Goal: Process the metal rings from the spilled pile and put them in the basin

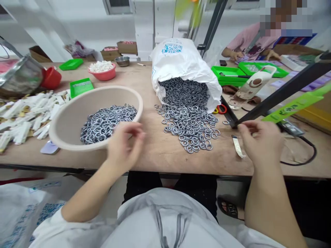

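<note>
My left hand point(125, 146), slightly blurred, is at the right front rim of a large beige basin point(68, 120). Its fingers are loosely bent, with a gap before the thumb and nothing visible between them. Many grey metal rings point(103, 124) lie inside the basin. More loose rings point(191, 127) spill onto the table from a white woven sack point(178, 58) lying on its side. On the right, my right hand point(262, 143) is closed beside the foot of a dark metal post point(279, 88). Its curled fingers hide whatever they may hold. A small cutter blade or strip point(238, 147) lies just left of it.
White plastic pieces point(23, 117) are heaped at the left beside a tilted steel bowl point(22, 75). A red bowl point(103, 72) and green trays point(81, 88) stand behind the basin. A bottle point(254, 84) and a cable point(307, 162) are at right. Another person point(252, 41) works across the table.
</note>
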